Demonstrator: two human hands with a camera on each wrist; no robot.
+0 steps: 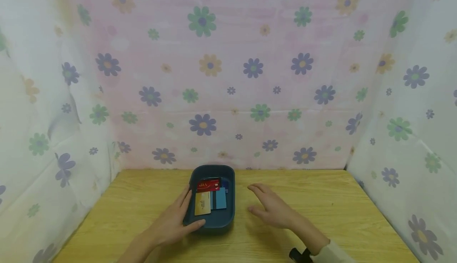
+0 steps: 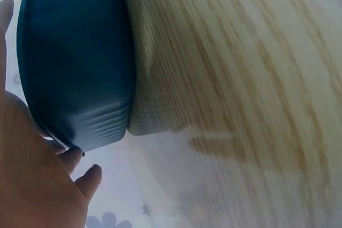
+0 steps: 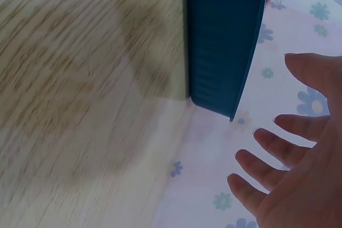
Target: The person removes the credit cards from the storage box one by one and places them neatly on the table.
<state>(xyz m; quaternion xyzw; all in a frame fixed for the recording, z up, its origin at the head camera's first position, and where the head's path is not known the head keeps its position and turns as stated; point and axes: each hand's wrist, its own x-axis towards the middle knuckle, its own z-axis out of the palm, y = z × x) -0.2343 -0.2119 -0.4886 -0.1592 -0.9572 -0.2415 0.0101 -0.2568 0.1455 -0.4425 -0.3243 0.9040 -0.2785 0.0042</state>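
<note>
A dark blue tray (image 1: 218,220) sits on the wooden table (image 1: 321,207), near its far edge. In it lie a red card (image 1: 208,185), a gold card (image 1: 202,203) and a light blue card (image 1: 220,198). My left hand (image 1: 185,211) holds the tray's near-left corner, thumb along the front wall and fingers up the left rim. The left wrist view shows that palm (image 2: 37,185) against the tray's outer wall (image 2: 75,62). My right hand (image 1: 265,203) hovers flat just right of the tray, fingers spread and touching nothing. In the right wrist view, the spread fingers (image 3: 267,158) stand apart from the tray (image 3: 224,36).
Flowered cloth (image 1: 228,76) walls in the table at the back and on both sides. Bare wood lies left, right and in front of the tray. A black strap (image 1: 299,255) sits on my right wrist by a pale sleeve.
</note>
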